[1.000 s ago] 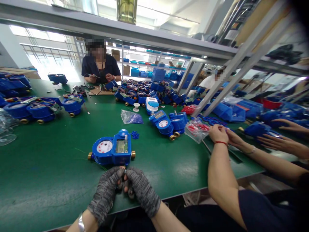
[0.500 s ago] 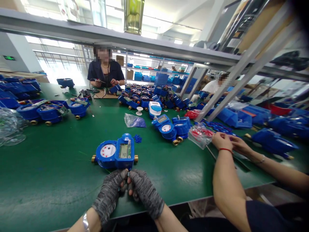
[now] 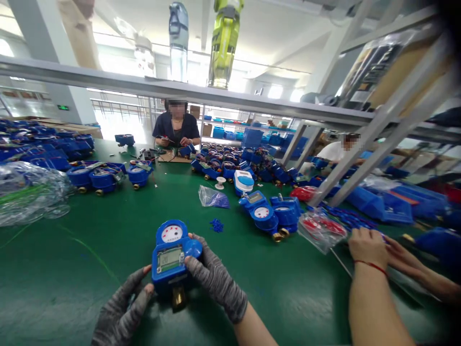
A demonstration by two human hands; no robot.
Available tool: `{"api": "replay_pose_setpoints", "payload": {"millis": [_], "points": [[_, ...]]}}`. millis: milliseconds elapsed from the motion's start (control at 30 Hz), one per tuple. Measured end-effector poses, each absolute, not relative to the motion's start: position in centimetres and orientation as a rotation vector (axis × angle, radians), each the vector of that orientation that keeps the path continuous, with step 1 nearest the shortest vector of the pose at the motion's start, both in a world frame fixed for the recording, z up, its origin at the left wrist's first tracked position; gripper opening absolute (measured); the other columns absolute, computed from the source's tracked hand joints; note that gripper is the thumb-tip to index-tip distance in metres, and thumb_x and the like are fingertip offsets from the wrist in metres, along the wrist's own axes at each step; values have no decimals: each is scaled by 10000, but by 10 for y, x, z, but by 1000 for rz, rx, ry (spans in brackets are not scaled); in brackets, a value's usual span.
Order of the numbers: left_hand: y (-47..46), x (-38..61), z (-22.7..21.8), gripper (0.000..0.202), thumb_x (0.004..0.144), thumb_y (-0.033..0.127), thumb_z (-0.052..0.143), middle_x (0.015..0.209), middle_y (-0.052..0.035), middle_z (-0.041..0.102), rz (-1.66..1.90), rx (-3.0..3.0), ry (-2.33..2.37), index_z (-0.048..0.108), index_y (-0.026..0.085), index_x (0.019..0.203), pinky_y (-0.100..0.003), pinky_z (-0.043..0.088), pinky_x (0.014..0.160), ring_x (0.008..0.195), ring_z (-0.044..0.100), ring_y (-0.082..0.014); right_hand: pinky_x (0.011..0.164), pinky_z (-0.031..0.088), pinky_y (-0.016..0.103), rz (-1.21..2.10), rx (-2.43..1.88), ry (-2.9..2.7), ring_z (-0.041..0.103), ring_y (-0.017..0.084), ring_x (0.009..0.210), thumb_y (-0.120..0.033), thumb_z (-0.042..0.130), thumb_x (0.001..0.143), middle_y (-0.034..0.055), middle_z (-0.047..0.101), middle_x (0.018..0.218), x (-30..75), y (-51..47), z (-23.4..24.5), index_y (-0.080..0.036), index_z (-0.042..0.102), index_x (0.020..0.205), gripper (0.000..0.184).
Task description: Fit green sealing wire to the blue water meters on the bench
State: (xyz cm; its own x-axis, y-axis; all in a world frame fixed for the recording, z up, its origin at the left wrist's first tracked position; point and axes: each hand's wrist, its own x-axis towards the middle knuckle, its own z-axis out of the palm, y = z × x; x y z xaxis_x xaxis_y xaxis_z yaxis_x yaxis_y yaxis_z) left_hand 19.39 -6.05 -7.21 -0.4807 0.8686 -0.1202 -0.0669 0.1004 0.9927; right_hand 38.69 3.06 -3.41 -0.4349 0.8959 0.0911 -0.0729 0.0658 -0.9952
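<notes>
Head view. The right hand (image 3: 215,278), in a grey fingerless glove, is partly closed around the right side of a blue water meter (image 3: 172,257). Its fingers curl over the round cap at the meter's right edge, and the thumb lies against the near side of the housing. The left hand (image 3: 124,307), also gloved, is half open. Its fingertips touch the lower left corner of the meter, and the palm rests low on the green table (image 3: 108,240). Together the two hands hold the meter, turned so that its length runs away from the person. The white dial faces up at the far end. The small screen sits in the middle. A brass fitting (image 3: 178,299) points toward the person at the near end, between the two wrists. The meter is raised slightly off the table, close to the near edge.

Just beyond the meter, a small heap of blue parts (image 3: 216,225) lies on the table. Farther back is a clear bag (image 3: 213,197) holding more blue pieces. To the right, two more blue meters (image 3: 273,216) stand side by side, touching. Beside them lies a bag of red parts (image 3: 320,228).

At the right edge, a co-worker's hand (image 3: 367,247) with a red string on the wrist rests near that bag. A seated person (image 3: 176,127) works at the far end of the table.
</notes>
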Motion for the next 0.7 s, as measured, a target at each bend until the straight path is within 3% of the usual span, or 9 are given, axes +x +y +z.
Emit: {"api": "replay_pose_setpoints", "payload": {"millis": [100, 267, 400, 467, 533, 600, 700], "points": [[-56, 189, -75, 688, 625, 485, 838, 1205, -28, 677, 1517, 921, 1606, 623, 274, 1243, -326, 481, 965, 1169, 575, -298, 977, 513, 385, 1296, -982, -1514, 637, 221, 1102, -396, 598, 880, 68, 648, 1233, 363, 16, -43, -219, 486, 1329, 495], [-29, 162, -65, 563, 749, 459, 759, 1236, -90, 653, 1537, 1044, 1468, 620, 178, 1217, -388, 440, 1016, 1169, 570, -308, 1055, 452, 426, 922, -1199, -1595, 559, 270, 1233, -459, 617, 845, 131, 542, 1379, 325, 5, -62, -178, 359, 1455, 719], [-24, 158, -54, 553, 760, 459, 754, 1200, -89, 660, 1592, 1018, 1441, 616, 172, 1213, -317, 481, 911, 1107, 592, -279, 1014, 483, 446, 712, -1295, -1725, 585, 297, 1201, -448, 595, 850, 168, 537, 1378, 312, 5, -68, -137, 330, 1478, 750], [-30, 163, -53, 540, 770, 502, 731, 1010, -56, 693, 1656, 947, 1459, 634, 180, 1192, -248, 495, 722, 882, 632, -212, 958, 521, 447, 679, -1333, -1765, 630, 300, 1129, -455, 571, 869, 179, 588, 1314, 314, 6, -70, -120, 341, 1469, 725], [-37, 168, -52, 523, 811, 559, 660, 773, -6, 625, 1747, 863, 1452, 638, 185, 1175, -214, 418, 528, 622, 541, -134, 951, 519, 482, 542, -1333, -1804, 629, 318, 1119, -461, 571, 873, 192, 610, 1271, 320, 6, -71, -103, 382, 1438, 695], [-44, 173, -50, 516, 862, 589, 568, 681, 22, 527, 1833, 771, 1393, 616, 190, 1186, -210, 353, 456, 522, 442, -103, 1008, 461, 549, 285, -1268, -1818, 550, 349, 1216, -438, 590, 865, 208, 572, 1310, 327, 3, -69, -100, 410, 1408, 664], [-51, 180, -44, 513, 899, 598, 485, 693, 16, 517, 1879, 679, 1311, 597, 188, 1187, -212, 370, 458, 518, 446, -104, 1064, 392, 582, 13, -1091, -1779, 416, 343, 1327, -325, 607, 855, 199, 486, 1384, 334, -8, -55, -132, 383, 1411, 630]]}}
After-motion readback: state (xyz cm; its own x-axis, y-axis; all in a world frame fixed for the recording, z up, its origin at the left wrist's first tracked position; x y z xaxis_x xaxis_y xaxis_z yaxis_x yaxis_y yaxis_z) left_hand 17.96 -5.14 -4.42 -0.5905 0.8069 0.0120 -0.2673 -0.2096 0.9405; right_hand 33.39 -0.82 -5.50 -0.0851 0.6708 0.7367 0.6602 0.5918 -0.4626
